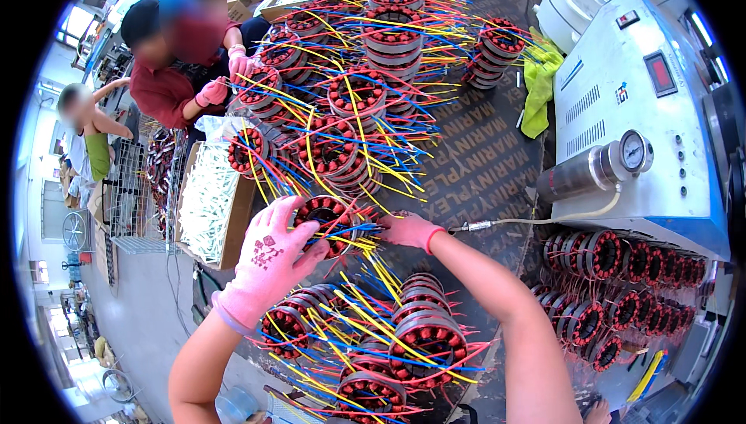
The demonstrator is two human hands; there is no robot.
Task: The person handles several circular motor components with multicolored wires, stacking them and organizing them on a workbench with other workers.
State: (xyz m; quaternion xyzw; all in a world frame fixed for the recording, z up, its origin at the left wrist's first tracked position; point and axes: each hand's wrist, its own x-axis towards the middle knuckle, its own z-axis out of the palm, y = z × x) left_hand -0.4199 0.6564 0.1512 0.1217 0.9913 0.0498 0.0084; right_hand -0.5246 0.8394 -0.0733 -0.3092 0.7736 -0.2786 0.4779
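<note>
My left hand [268, 265], in a pink glove, has its fingers apart against the near left side of a motor stator [325, 214]. That stator has red windings and trails yellow, blue and red wires [365, 239]. From the right, my right hand [409, 232], also in a pink glove, reaches the wire ends with its fingers closed. What it holds is hidden. A thin hose with a metal fitting [475, 226] leads up to its wrist. More stators [431, 346] lie nearer me on the bench, and stacked ones [334, 148] stand just beyond.
On the right is a white and blue machine [622, 113] with a gauge [633, 150] and metal cylinder. Below it sit rows of stators [602, 257]. A box of white sleeves [210, 202] stands left. A green cloth [540, 86] lies by the machine. Co-workers [175, 74] are at far left.
</note>
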